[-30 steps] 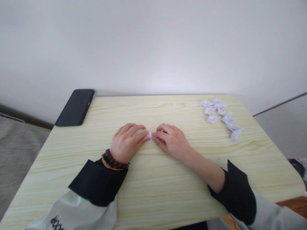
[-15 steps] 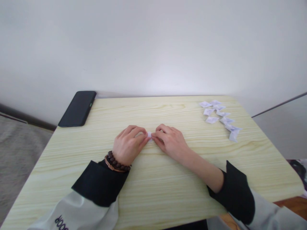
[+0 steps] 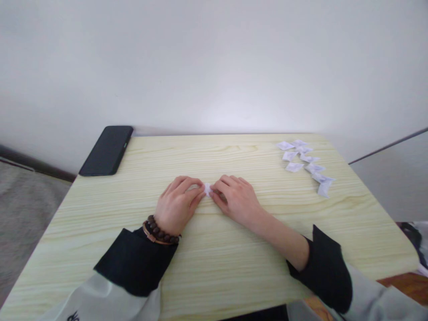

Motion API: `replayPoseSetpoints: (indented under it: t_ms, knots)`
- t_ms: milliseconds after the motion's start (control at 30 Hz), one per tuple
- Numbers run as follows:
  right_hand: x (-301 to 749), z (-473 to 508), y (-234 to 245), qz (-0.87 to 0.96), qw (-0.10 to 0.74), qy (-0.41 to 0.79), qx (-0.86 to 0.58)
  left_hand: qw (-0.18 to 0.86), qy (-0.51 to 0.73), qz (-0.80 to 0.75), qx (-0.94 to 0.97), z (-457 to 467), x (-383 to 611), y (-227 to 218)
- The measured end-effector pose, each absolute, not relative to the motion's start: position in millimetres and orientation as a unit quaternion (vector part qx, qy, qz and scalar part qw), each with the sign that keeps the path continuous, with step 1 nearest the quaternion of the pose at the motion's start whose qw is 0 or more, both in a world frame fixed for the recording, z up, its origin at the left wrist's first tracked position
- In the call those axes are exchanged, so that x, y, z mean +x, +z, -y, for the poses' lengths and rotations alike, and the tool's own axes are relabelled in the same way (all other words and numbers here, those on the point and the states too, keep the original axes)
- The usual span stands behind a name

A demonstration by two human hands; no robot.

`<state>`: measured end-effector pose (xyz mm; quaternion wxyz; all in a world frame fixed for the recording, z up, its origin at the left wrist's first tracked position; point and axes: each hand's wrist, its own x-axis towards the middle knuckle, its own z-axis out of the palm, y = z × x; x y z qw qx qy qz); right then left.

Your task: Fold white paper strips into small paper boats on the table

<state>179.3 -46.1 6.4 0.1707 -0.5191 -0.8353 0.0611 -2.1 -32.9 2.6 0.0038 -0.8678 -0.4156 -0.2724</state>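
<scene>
A small piece of folded white paper (image 3: 207, 189) is pinched between my two hands, just above or on the middle of the table; its exact shape is mostly covered by fingertips. My left hand (image 3: 179, 200), with dark beads at the wrist, grips its left side between thumb and fingers. On the right side, the thumb and bent fingers of my right hand (image 3: 236, 198) close on the paper. Several folded white paper pieces (image 3: 294, 167), pointed at their ends, lie in a loose cluster to the right of my hands.
The pale wood-grain table (image 3: 207, 258) backs onto a white wall (image 3: 214, 67). A black phone (image 3: 107, 150) lies at its far left corner. Grey fabric (image 3: 26, 223) shows past the left edge.
The fingers of my right hand have shifted slightly on the paper, which both hands still hold. The whole view has moved a little; the phone and the paper cluster stay in place.
</scene>
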Motion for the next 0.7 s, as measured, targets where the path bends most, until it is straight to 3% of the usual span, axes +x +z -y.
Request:
replayPoseSetpoints:
  t_ms: [500, 700]
  knots:
    - [180, 39, 10, 0.801, 0.201, 0.188, -0.532, -0.022, -0.276, 0.439, -0.855, 29, -3, 4]
    - [179, 40, 2, 0.781, 0.240, 0.179, -0.548, -0.005, -0.274, 0.452, -0.849, 30, -2, 0]
